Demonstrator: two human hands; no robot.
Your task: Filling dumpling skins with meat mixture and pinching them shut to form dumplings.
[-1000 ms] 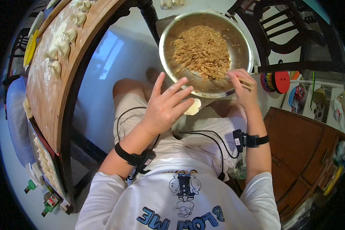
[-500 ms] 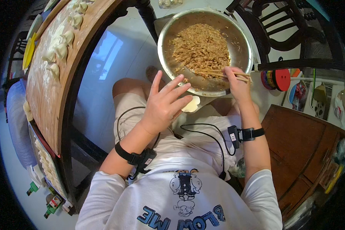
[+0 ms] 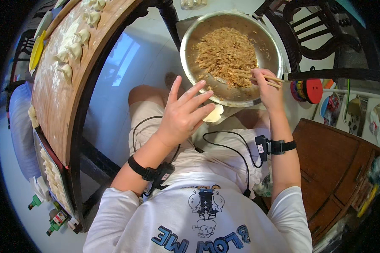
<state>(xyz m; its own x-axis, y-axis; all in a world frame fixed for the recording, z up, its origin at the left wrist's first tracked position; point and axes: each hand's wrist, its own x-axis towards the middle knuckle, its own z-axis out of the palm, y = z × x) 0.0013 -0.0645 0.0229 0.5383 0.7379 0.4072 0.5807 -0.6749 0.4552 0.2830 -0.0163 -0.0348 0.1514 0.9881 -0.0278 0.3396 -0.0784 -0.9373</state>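
In my left hand [image 3: 182, 111] is a pale round dumpling wrapper [image 3: 214, 114], held low on the thumb side with the other fingers spread. The thumb is mostly hidden. My right hand [image 3: 267, 90] grips a pair of wooden chopsticks [image 3: 274, 79], their tips in the brown minced filling [image 3: 229, 50]. This filling is heaped toward the far side of a large steel bowl [image 3: 276, 63], whose near wall is partly bare. The wrapper lies just outside the bowl's near rim.
To my left, a floured wooden board [image 3: 50, 101] carries several folded dumplings [image 3: 75, 50]. Below it stands a tray of dumplings [image 3: 55, 179]. A dark wooden chair [image 3: 321, 36] is at the far right, and a brown wooden cabinet [image 3: 325, 168] stands to my right.
The chopstick tips have moved slightly away from me and to the right, further into the filling. My left hand keeps the wrapper near the rim. The whole view has shifted slightly.
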